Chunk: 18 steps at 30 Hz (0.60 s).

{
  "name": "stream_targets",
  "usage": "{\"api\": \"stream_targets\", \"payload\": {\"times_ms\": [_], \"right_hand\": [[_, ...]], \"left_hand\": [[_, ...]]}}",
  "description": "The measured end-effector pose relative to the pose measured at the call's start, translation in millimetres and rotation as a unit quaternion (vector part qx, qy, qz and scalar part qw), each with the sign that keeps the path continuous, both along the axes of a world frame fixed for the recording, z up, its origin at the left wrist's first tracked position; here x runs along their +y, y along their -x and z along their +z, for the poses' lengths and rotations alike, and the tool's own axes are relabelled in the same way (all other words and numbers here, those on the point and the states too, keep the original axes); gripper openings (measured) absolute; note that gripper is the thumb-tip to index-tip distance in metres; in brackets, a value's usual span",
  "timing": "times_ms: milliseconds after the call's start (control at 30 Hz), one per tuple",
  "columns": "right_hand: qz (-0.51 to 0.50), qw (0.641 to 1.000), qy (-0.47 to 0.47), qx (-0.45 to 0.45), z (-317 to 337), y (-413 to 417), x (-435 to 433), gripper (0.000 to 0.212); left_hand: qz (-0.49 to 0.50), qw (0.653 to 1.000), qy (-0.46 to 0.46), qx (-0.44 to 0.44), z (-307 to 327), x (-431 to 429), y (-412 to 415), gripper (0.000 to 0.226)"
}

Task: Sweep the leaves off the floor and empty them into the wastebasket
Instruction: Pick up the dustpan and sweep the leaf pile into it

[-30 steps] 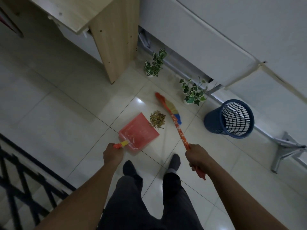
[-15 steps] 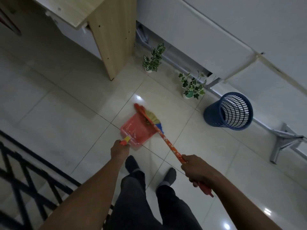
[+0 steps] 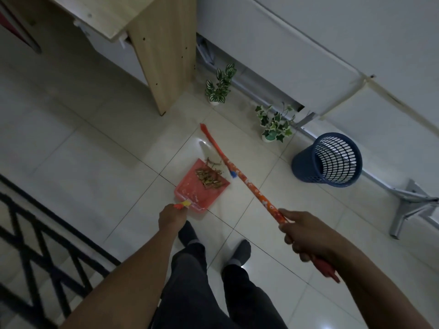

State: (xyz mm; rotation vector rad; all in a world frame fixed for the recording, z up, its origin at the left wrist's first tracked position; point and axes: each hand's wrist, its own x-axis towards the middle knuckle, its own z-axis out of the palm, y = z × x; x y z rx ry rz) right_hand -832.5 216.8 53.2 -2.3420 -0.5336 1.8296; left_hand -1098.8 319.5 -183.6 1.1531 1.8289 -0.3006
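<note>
A red dustpan [image 3: 190,189] lies flat on the tiled floor in front of my feet, and my left hand [image 3: 170,216] grips its yellow-orange handle. A heap of dry brown leaves [image 3: 210,177] rests on the pan's far edge, with a few bits on the tile just beyond it. My right hand [image 3: 306,233] is closed around the orange patterned broom [image 3: 247,181], whose head reaches past the dustpan toward the wall. The blue mesh wastebasket [image 3: 329,160] stands on the floor to the right, tilted in view, nothing visible inside.
Two small potted plants [image 3: 219,85] [image 3: 275,124] sit by the white wall. A wooden desk leg [image 3: 164,55] stands behind the dustpan. A metal frame foot [image 3: 408,205] lies at right. A black stair railing [image 3: 42,238] runs along the lower left.
The broom swept across the dustpan and has swung back out past it. The leaves that lay on the tile beside the pan are now mostly on the pan.
</note>
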Motion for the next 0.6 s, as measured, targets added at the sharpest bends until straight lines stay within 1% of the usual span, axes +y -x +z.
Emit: {"api": "stream_targets", "payload": {"times_ms": [100, 233, 333, 367, 433, 500, 600], "right_hand": [[0.049, 0.997, -0.01, -0.05, -21, -2, 14, 0.021], [0.172, 0.976, -0.007, -0.135, -54, 3, 23, 0.04], [0.248, 0.954, 0.012, -0.169, -70, 10, 18, 0.053], [0.272, 0.947, 0.017, -0.17, -73, 12, 14, 0.054], [0.299, 0.941, 0.031, -0.156, -76, 16, 5, 0.049], [0.301, 0.943, 0.047, -0.135, -75, 17, -7, 0.04], [0.307, 0.944, 0.052, -0.112, -63, 17, -27, 0.038]], "left_hand": [[-0.001, 1.0, -0.002, 0.012, 3, -11, -2, 0.046], [0.003, 1.0, 0.018, 0.022, 4, -33, -5, 0.046], [0.02, 0.999, 0.038, 0.021, 3, -48, -6, 0.045], [0.023, 0.999, 0.041, 0.021, 2, -50, -6, 0.044], [0.028, 0.998, 0.046, 0.021, 1, -54, -6, 0.043], [0.029, 0.998, 0.048, 0.022, -1, -56, -8, 0.042], [0.026, 0.998, 0.053, 0.026, 0, -59, -14, 0.042]]}}
